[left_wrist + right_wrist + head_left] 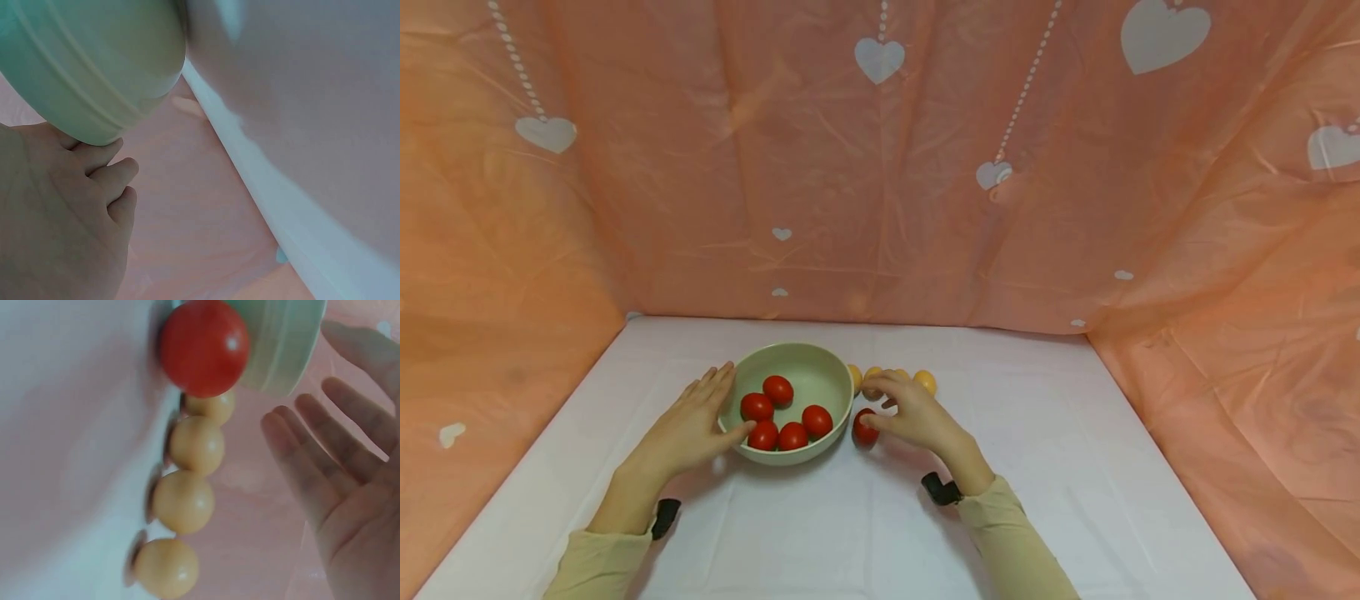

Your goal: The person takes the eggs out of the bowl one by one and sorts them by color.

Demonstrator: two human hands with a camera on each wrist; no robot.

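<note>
A pale green bowl (805, 367) stands on the white table with several red tomatoes (778, 391) inside. My left hand (688, 427) holds the bowl's left side, thumb over the rim; in the left wrist view, the fingers lie at the outer wall. Just right of the bowl, a single red tomato (862, 432) sits on the cloth. My right hand (917, 412) reaches over it with fingers spread and nothing in its grasp. The right wrist view shows a gap between the fingers and that red tomato (205, 347).
Several small yellow round fruits (184, 502) form a row on the table behind the right hand. White cloth (1037, 467) covers the table. Orange curtains with white hearts (880, 60) hang at the back and both sides.
</note>
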